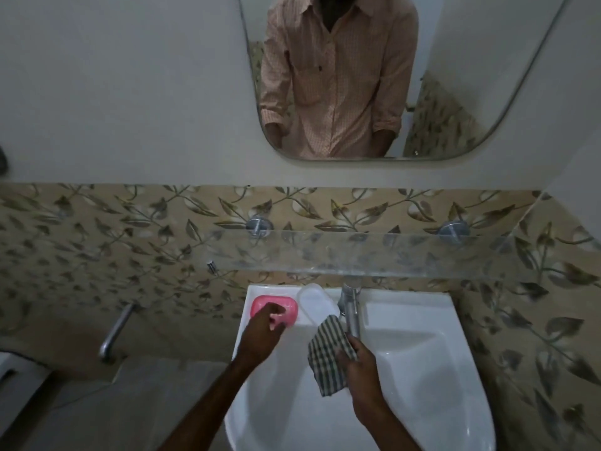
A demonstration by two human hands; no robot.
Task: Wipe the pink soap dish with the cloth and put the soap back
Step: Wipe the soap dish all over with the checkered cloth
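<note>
Pink soap dish sits on the rear left ledge of the washbasin, beside a translucent lid. My left hand curls its fingers down into the dish onto a pale lump I take for the soap, though I cannot tell whether they truly pinch it, while my right hand clenches the checked cloth over the bowl, just beside the tap. Slick soap could squirt free and drop into the bowl, or a sideways tug could skid the light dish off that narrow ledge.

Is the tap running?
Off: no water stream falls from the tap into the sink.
</note>
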